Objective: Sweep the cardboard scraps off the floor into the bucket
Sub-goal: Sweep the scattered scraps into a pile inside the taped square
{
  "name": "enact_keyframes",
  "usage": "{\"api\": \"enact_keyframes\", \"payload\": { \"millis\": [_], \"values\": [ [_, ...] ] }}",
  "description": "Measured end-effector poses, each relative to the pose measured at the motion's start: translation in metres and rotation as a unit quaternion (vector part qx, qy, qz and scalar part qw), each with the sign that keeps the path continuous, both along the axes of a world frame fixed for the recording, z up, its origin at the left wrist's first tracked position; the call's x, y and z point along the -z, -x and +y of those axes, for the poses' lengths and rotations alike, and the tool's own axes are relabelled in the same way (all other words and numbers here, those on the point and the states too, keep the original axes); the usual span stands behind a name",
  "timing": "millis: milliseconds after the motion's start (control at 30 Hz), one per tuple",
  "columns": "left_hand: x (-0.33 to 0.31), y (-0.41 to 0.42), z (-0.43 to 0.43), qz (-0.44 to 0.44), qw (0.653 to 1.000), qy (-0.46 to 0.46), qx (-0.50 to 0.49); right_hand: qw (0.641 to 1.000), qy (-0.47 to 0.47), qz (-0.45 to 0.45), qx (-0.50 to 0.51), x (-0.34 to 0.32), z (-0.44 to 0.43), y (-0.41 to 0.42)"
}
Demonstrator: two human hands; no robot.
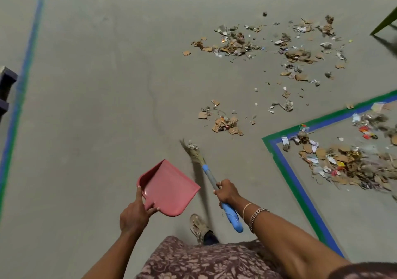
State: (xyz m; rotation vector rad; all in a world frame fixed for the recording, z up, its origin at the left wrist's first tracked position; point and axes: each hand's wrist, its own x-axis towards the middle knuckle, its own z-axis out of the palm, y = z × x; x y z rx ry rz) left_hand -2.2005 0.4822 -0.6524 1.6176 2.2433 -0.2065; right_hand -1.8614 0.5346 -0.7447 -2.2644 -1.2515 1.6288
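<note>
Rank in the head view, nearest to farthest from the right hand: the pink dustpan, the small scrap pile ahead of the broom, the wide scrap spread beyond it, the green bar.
1. pink dustpan, just left of the right hand.
2. small scrap pile, ahead of the broom.
3. wide scrap spread, farther ahead.
4. green bar, far top-right corner.

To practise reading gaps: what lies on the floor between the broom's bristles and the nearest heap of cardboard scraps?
Only bare grey floor, seen in the head view, separates the broom's bristles from the nearest heap of cardboard scraps.
</note>
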Motion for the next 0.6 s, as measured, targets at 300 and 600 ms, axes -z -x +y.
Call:
{"api": "enact_keyframes", "payload": {
  "millis": [300,600],
  "values": [
    [0.004,-0.009,0.036,-0.020,0.999,0.008,0.049,0.961,-0.044,-0.087,0.258,-0.040,-0.005,-0.042],
    [0.001,-0.039,0.090,-0.017,0.993,0.019,0.113,0.928,-0.087,-0.089,0.351,-0.062,0.010,-0.070]
  ]
}}
